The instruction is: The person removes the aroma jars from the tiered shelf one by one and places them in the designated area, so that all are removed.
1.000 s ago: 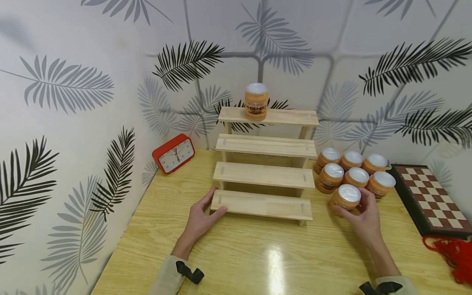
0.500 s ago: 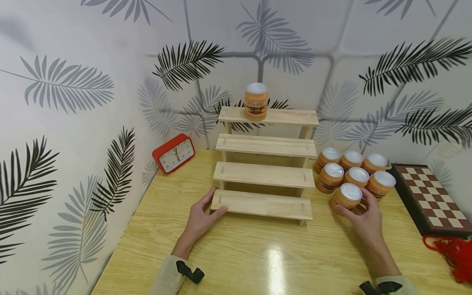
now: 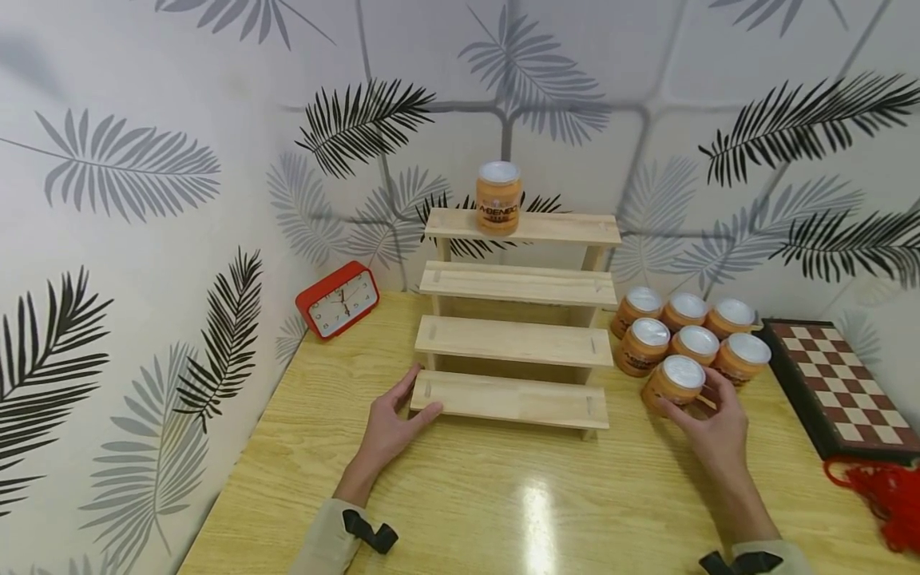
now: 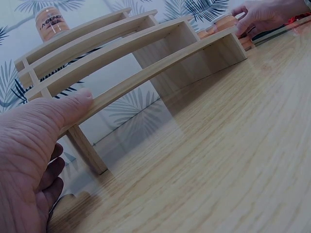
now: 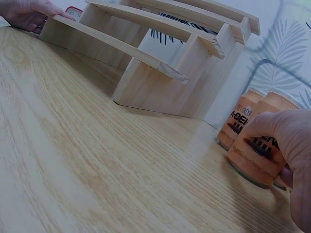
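Note:
My left hand (image 3: 391,423) grips the left end of the lowest board of a stepped wooden display rack (image 3: 510,399). In the left wrist view the thumb lies on that board and the other fingers curl below it. My right hand (image 3: 714,431) holds an orange can (image 3: 681,374) with a silvery top, thumb on the near side. The right wrist view shows the held can (image 5: 250,162) slightly tilted in the picture; whether its base touches the table I cannot tell. Another orange can (image 3: 498,200) stands upright on the top board, left of its middle.
Several more orange cans (image 3: 697,343) stand grouped behind the held one, right of the rack. A chessboard (image 3: 844,383) lies farther right, with a red stringy thing (image 3: 891,503) before it. A red clock (image 3: 338,299) stands left of the rack, near the patterned wall (image 3: 237,208).
My right hand and the can in it have shifted very slightly, away from me and to the right. My left hand and the rack stay where they were.

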Action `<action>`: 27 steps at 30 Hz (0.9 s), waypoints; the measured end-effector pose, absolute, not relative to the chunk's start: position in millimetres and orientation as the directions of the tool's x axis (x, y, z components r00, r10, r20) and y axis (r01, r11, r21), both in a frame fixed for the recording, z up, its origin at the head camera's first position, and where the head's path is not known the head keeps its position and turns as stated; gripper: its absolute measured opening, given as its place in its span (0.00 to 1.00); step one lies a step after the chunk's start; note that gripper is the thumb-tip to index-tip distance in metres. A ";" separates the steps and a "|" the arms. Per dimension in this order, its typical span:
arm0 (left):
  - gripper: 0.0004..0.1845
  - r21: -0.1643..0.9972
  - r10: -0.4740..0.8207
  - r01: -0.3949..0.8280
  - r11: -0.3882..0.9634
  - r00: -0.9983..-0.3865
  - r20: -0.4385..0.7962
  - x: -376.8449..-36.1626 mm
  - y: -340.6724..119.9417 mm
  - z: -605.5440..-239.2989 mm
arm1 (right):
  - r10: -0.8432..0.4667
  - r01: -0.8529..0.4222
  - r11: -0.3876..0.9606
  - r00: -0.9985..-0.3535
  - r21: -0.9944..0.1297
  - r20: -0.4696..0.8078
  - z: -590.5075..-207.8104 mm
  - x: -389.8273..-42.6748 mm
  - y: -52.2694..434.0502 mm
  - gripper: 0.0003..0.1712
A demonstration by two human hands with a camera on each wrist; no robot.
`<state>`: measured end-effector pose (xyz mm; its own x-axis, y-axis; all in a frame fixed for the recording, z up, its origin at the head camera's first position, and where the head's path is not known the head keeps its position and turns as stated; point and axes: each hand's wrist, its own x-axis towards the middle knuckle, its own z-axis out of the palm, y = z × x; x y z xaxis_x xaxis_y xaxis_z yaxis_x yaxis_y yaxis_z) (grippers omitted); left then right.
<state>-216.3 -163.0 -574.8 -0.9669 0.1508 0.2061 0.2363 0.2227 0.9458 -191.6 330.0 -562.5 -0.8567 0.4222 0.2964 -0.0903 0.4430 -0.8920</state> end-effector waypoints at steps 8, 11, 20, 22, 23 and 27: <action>0.44 0.945 0.147 0.229 0.232 -0.969 0.199 -215.5 -162.8 -573.7 | 0.412 -0.137 0.448 -0.845 -0.884 0.340 -564.1 -189.8 327.7 0.46; 0.43 0.945 0.147 0.234 0.227 -0.968 0.204 -216.2 -162.6 -573.8 | 0.418 -0.144 0.452 -0.837 -0.880 0.352 -563.4 -189.7 326.1 0.45; 0.42 0.951 0.146 0.230 0.209 -0.968 0.202 -214.4 -163.9 -575.9 | 0.416 -0.362 0.517 -0.686 -0.776 0.597 -542.2 -183.0 312.7 0.41; 0.42 0.951 0.148 0.230 0.209 -0.968 0.201 -214.6 -164.1 -576.3 | 0.379 -0.455 0.534 -0.625 -0.713 0.682 -528.7 -180.0 305.9 0.39; 0.42 0.950 0.149 0.230 0.211 -0.968 0.201 -214.8 -164.1 -576.1 | 0.359 -0.493 0.541 -0.598 -0.682 0.717 -522.2 -179.2 302.9 0.38; 0.43 0.949 0.147 0.227 0.217 -0.969 0.198 -216.3 -163.7 -575.9 | 0.303 -0.552 0.552 -0.566 -0.625 0.767 -499.8 -177.7 292.0 0.37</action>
<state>-216.3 -163.7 -575.9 -0.9691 0.1470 0.1983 0.2272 0.2173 0.9493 -177.7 292.0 -499.8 -0.5656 0.3026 0.7671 -0.5525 0.5516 -0.6249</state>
